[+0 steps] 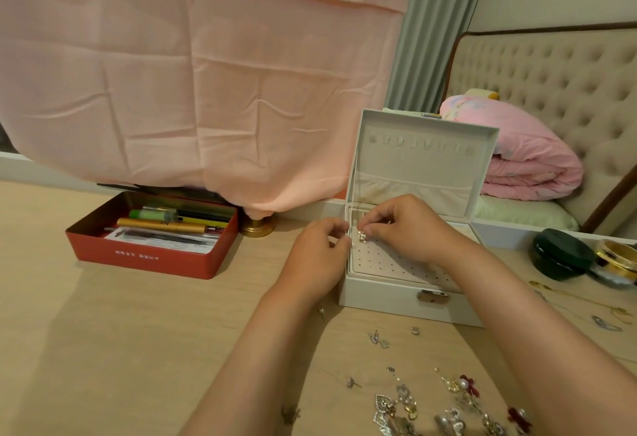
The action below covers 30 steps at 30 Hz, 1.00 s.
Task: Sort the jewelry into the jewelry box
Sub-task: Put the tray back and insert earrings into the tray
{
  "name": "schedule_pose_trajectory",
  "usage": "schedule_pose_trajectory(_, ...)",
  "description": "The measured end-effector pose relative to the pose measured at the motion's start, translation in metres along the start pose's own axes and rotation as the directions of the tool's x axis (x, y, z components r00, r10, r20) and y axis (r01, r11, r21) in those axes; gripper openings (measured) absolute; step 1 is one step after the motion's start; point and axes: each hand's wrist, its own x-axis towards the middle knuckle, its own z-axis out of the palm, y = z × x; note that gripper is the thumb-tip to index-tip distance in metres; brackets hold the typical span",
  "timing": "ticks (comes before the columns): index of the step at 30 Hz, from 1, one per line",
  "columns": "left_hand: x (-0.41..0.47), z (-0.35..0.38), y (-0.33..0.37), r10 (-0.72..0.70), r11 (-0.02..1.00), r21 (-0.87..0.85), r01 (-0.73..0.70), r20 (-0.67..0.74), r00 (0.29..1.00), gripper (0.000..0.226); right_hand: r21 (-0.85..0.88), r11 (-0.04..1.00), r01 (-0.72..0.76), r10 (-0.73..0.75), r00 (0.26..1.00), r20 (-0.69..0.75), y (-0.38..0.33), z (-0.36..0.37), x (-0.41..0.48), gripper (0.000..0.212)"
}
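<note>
A white jewelry box (389, 299) stands open on the wooden table, its lid upright, with a perforated earring panel (389, 261) in the top tray. My right hand (406, 228) pinches a small pearl-and-gold earring (362, 235) at the panel's far left corner. My left hand (319, 253) has its fingers curled at the box's left edge, touching the same spot; what it holds is too small to tell. Several loose earrings and pendants (431, 408) lie on the table near me. A thin gold chain (613, 311) lies at the right.
A red tin (151, 258) with pens sits at the left. A brass stand base (258, 228) pokes out under a pink cloth behind. A dark green jar (562, 258) and a gold-rimmed jar (617, 256) stand at the right. A bed lies beyond.
</note>
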Motion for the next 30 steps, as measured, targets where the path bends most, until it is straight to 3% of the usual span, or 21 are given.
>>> schedule_pose_trajectory(6, -0.001, 0.0, 0.002, 0.072, 0.995, 0.074, -0.071, -0.019, 0.997, 0.028, -0.234, 0.972, -0.003, -0.007, 0.999, -0.04, -0.007, 0.003, 0.005, 0.012)
schedule_pose_trajectory(10, -0.002, -0.001, 0.004, 0.16, 0.979, 0.129, -0.155, -0.028, 0.987, 0.021, -0.222, 0.975, 0.009, -0.023, 0.998, -0.059, -0.006, 0.007, -0.004, 0.014)
schedule_pose_trajectory(21, -0.023, -0.008, 0.019, 0.165, 0.958, 0.234, -0.166, 0.023, 0.986, 0.021, -0.18, 0.98, 0.088, -0.114, 0.984, -0.137, -0.015, -0.016, -0.053, 0.014)
schedule_pose_trajectory(23, -0.033, -0.01, 0.024, 0.184, 0.948, 0.262, -0.182, 0.015, 0.983, 0.019, -0.18, 0.979, 0.1, -0.119, 0.988, -0.101, -0.017, -0.021, -0.075, 0.011)
schedule_pose_trajectory(26, -0.048, -0.015, 0.033, 0.253, 0.924, 0.296, -0.244, 0.007, 0.967, 0.012, -0.186, 0.978, 0.099, -0.085, 0.993, 0.085, -0.016, -0.023, -0.1, 0.009)
schedule_pose_trajectory(30, -0.079, -0.006, 0.055, 0.297, 0.894, 0.294, -0.339, 0.178, 0.938, 0.006, -0.213, 0.976, 0.039, 0.043, 0.928, 0.37, -0.005, -0.028, -0.131, 0.011)
